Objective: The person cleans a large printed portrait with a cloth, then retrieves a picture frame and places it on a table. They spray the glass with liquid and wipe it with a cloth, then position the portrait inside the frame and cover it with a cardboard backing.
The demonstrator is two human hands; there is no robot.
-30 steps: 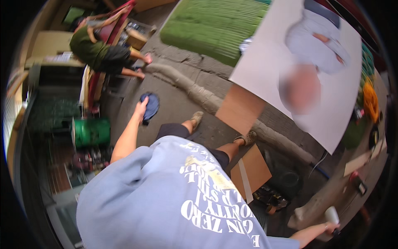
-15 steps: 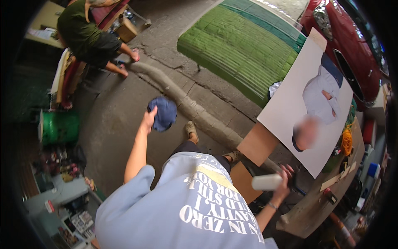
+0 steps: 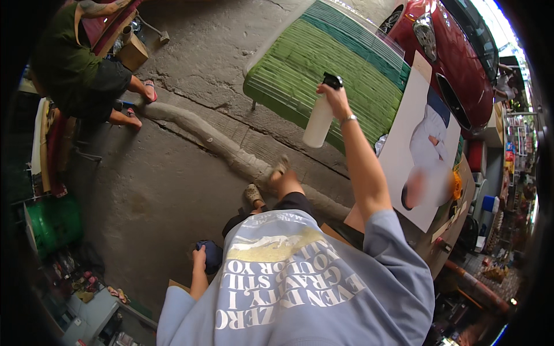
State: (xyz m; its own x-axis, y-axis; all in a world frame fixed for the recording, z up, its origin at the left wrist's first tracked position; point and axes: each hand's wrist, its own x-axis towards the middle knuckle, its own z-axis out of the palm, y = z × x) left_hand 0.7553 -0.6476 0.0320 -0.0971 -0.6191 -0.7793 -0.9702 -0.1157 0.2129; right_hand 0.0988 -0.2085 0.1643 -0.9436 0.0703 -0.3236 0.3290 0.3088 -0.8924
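My right hand (image 3: 336, 99) is raised in front of me, its fingers wrapped round the neck of a spray bottle (image 3: 318, 122) with a white translucent body and a black spray head. Behind the bottle is a low table or bench (image 3: 300, 69) with a green striped cover. Down at my left side, my left hand (image 3: 199, 255) grips a bunched dark blue cloth (image 3: 212, 258), partly hidden beside my shirt.
A raised concrete ridge (image 3: 225, 147) crosses the floor by my feet. To the right are a large printed photo board (image 3: 404, 155) and a red car (image 3: 456, 52). Another person (image 3: 75, 63) sits at the far left, above a green drum (image 3: 55, 226).
My right hand has swung forward and up with the spray bottle, now held upright. The left hand has dropped back to my side with the cloth. My feet have stepped.
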